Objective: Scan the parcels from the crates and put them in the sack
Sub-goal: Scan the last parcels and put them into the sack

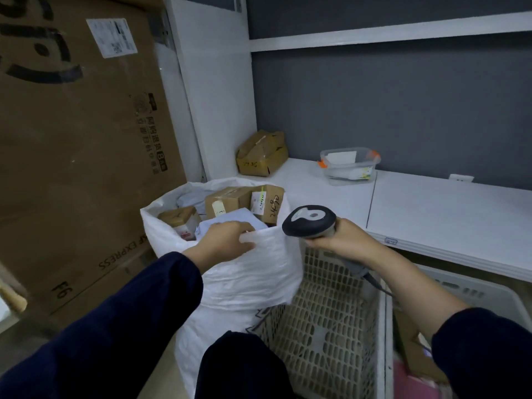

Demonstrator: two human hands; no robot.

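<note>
A white woven sack (253, 272) stands open at centre, filled with several brown cardboard parcels (230, 200) and a pale soft parcel (233, 218) on top. My left hand (227, 240) reaches over the sack's near rim, its fingers resting on the pale parcel at the rim. My right hand (342, 240) grips a black and grey handheld barcode scanner (309, 220), held above a beige lattice crate (331, 326) whose bottom shows bare. A second crate (472, 289) at right holds a brown parcel (414, 349).
A huge cardboard box (77, 145) leans at left beside the sack. A white shelf (431, 214) at right carries a battered brown box (263, 154) and a clear plastic tub (349, 165). Another white shelf runs above against the grey wall.
</note>
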